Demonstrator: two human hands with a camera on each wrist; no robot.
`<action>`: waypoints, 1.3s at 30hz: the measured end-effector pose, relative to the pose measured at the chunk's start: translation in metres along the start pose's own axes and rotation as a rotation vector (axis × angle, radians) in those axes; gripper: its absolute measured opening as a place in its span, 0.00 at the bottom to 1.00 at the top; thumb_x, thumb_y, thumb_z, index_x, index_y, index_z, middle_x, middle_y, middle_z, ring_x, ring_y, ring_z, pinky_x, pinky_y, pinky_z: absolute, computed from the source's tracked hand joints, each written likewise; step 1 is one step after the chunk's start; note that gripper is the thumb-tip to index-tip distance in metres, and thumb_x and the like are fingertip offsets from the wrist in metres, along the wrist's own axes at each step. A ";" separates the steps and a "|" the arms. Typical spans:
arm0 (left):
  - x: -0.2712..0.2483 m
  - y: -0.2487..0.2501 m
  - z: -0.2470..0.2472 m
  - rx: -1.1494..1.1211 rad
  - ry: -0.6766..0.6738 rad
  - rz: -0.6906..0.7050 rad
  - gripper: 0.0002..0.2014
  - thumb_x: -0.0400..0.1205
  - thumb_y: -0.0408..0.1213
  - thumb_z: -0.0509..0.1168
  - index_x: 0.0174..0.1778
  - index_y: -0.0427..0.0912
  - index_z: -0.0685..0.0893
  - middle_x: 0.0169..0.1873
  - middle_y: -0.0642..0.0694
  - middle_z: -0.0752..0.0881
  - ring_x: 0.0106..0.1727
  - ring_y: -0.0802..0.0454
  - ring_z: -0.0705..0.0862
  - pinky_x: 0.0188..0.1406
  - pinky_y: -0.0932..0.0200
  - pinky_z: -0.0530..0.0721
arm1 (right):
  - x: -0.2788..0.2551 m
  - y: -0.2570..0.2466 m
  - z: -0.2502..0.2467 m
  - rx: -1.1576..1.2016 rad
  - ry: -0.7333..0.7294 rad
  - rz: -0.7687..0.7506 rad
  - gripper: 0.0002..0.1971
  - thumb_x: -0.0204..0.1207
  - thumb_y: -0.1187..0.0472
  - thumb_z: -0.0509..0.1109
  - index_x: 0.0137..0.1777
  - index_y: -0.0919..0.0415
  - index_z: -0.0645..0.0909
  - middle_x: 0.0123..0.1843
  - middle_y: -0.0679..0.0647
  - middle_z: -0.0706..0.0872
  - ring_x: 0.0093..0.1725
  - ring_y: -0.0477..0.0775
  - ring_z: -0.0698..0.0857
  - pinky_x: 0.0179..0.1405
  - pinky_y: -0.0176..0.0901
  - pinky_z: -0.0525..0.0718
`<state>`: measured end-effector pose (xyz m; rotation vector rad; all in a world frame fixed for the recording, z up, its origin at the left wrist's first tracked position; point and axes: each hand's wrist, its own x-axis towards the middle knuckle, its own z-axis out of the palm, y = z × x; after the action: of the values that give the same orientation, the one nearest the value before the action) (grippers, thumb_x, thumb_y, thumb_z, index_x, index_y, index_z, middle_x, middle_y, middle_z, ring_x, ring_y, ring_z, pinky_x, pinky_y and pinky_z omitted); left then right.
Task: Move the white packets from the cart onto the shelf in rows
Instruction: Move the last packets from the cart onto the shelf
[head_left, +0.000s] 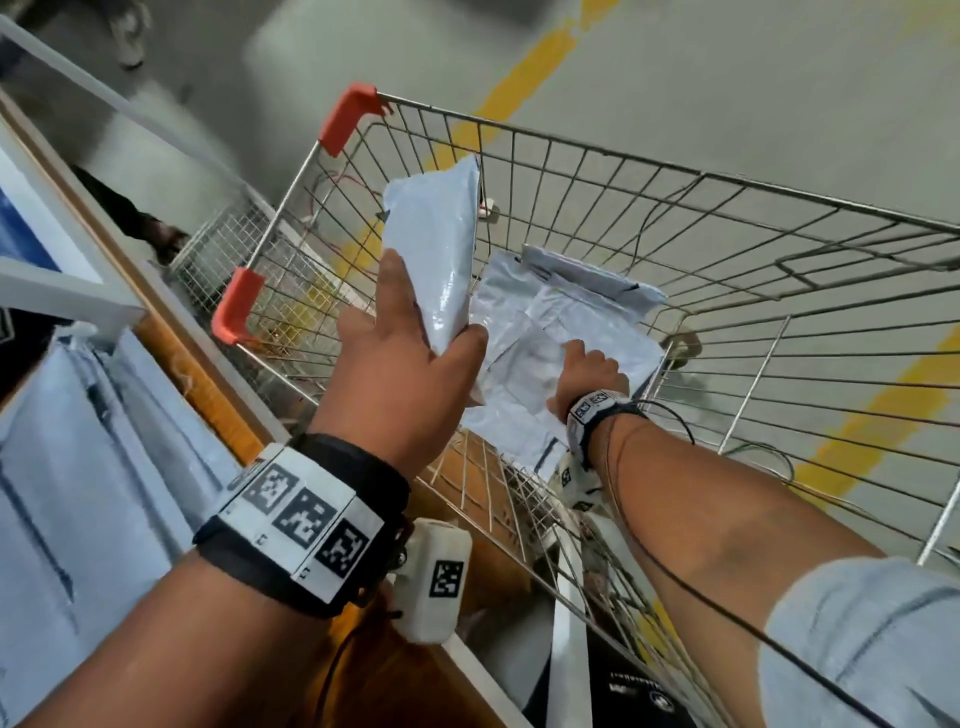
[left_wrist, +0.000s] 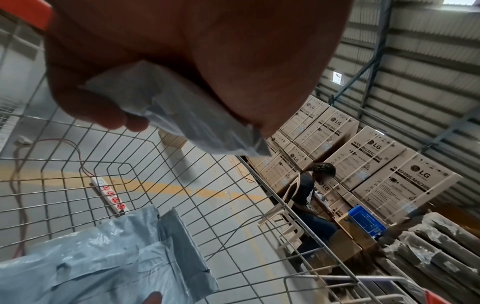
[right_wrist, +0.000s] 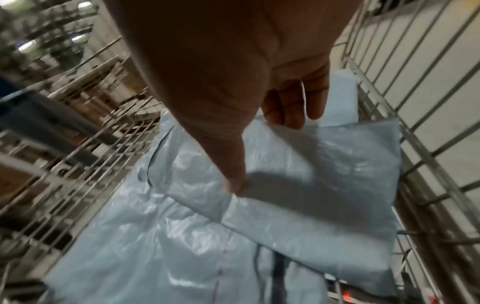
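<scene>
Pick step: my left hand (head_left: 400, 358) grips a raised packet (head_left: 439, 249), right hand (head_left: 589, 371) pinches another packet (right_wrist: 311, 174) in the cart (head_left: 675, 171); next, lift and carry both to the shelf (head_left: 156, 332).

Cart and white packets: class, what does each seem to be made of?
Cart: bare metal wire, silvery and shiny, seen as a thin welded grid; orange corner caps look plastic.
White packets: probably thin plastic film, since they crinkle and show glossy highlights.
</scene>
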<state>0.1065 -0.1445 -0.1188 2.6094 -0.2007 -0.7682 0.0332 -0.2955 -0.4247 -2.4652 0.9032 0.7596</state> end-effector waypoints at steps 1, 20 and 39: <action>0.000 0.000 0.000 -0.002 0.000 0.001 0.46 0.77 0.71 0.62 0.90 0.79 0.47 0.78 0.42 0.67 0.60 0.33 0.88 0.58 0.34 0.95 | 0.002 0.001 -0.003 0.018 -0.022 0.006 0.34 0.79 0.42 0.75 0.80 0.54 0.70 0.71 0.62 0.80 0.70 0.69 0.81 0.65 0.63 0.83; -0.065 0.006 -0.016 -0.098 -0.139 0.080 0.42 0.87 0.71 0.58 0.96 0.68 0.48 0.88 0.34 0.67 0.80 0.31 0.80 0.80 0.39 0.80 | -0.174 -0.025 -0.215 1.192 -0.363 -0.255 0.22 0.77 0.65 0.78 0.71 0.55 0.84 0.56 0.59 0.96 0.55 0.64 0.96 0.50 0.57 0.94; -0.292 -0.243 -0.151 -0.663 0.388 0.142 0.41 0.80 0.65 0.66 0.91 0.70 0.64 0.71 0.40 0.83 0.71 0.44 0.85 0.76 0.42 0.82 | -0.502 -0.272 -0.152 1.533 -0.883 -0.700 0.22 0.91 0.60 0.57 0.73 0.64 0.89 0.75 0.69 0.87 0.71 0.68 0.89 0.69 0.60 0.90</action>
<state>-0.0502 0.2006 0.0356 2.0245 -0.0084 -0.2078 -0.0508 0.0471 0.0485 -0.7732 0.0521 0.4524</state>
